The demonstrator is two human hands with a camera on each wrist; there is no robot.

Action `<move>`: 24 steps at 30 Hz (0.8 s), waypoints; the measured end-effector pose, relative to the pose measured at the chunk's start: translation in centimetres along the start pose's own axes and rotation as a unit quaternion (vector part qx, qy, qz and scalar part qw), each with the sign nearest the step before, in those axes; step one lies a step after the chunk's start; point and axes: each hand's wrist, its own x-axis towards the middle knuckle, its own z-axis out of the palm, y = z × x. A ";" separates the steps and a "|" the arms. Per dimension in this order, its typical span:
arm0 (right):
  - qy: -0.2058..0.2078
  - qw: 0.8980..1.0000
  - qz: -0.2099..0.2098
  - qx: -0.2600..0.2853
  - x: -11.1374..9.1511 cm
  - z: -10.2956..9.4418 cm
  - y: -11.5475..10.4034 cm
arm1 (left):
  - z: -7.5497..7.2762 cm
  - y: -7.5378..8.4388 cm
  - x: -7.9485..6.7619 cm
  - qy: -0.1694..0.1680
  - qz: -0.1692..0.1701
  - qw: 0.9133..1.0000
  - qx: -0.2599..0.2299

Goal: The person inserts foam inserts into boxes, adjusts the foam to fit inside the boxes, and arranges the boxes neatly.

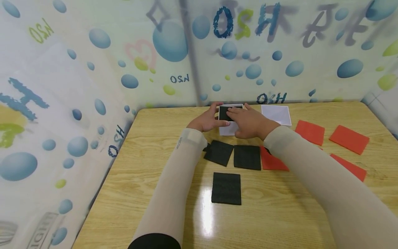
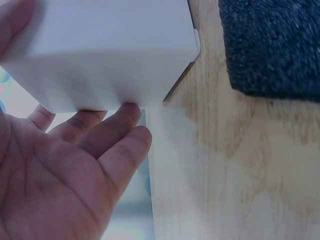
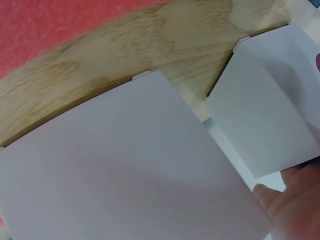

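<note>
Near the back edge of the table stands an open white box (image 1: 228, 129) with a black foam square (image 1: 224, 113) visible in its top. My left hand (image 1: 205, 120) grips the box's left side, its thumb along the front and fingers towards the back; in the left wrist view its fingers touch the white wall (image 2: 115, 80). Over the box, my right hand (image 1: 253, 121) lays its extended fingers on the black foam and partly covers it. Beside the right hand sits a white box part (image 1: 276, 114), perhaps the lid, seen large in the right wrist view.
Nearer me lie black foam squares (image 1: 247, 157), one of them (image 1: 226, 188) closest to the front. Several red foam pieces (image 1: 349, 139) are spread at the right, some partly hidden by my right sleeve (image 1: 314, 169). A printed wall covering (image 1: 214, 65) rises behind the table.
</note>
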 end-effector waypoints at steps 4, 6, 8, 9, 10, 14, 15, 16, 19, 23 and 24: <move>-0.006 1.000 0.000 -0.004 0.1 -0.1 -0.2 | 0.0 0.0 0.0 -0.001 0.001 1.000 -0.004; -0.007 1.000 -0.002 -0.006 0.1 -0.1 -0.3 | 0.0 0.1 0.0 -0.002 0.001 1.000 -0.005; -0.010 1.000 -0.003 -0.010 0.1 -0.2 -0.5 | 0.0 0.1 0.0 -0.002 0.001 1.000 -0.004; -0.011 1.000 -0.004 -0.011 0.1 -0.2 -0.5 | 0.0 0.1 0.0 -0.003 0.002 1.000 -0.004; -0.012 1.000 -0.005 -0.013 0.1 -0.2 -0.6 | 0.0 0.1 0.0 -0.003 0.002 1.000 -0.003; -0.017 1.000 -0.004 -0.016 0.3 -0.3 -0.7 | 0.0 0.1 -0.1 -0.001 0.002 1.000 0.000; -0.017 1.000 -0.003 -0.016 0.3 -0.4 -0.8 | 0.0 0.1 -0.1 -0.002 0.002 1.000 0.000; -0.019 1.000 -0.003 -0.015 0.3 -0.4 -0.8 | 0.0 0.1 -0.1 -0.001 0.001 1.000 0.000; -0.021 1.000 0.000 -0.014 0.4 -0.3 -0.8 | 0.0 0.2 -0.2 -0.002 0.000 1.000 0.002; -0.022 1.000 0.003 -0.010 0.4 -0.2 -0.8 | 0.0 0.2 -0.2 -0.003 -0.001 1.000 0.001; -0.020 1.000 0.004 -0.009 0.4 -0.2 -0.8 | -0.1 0.2 -0.2 -0.003 -0.001 1.000 0.002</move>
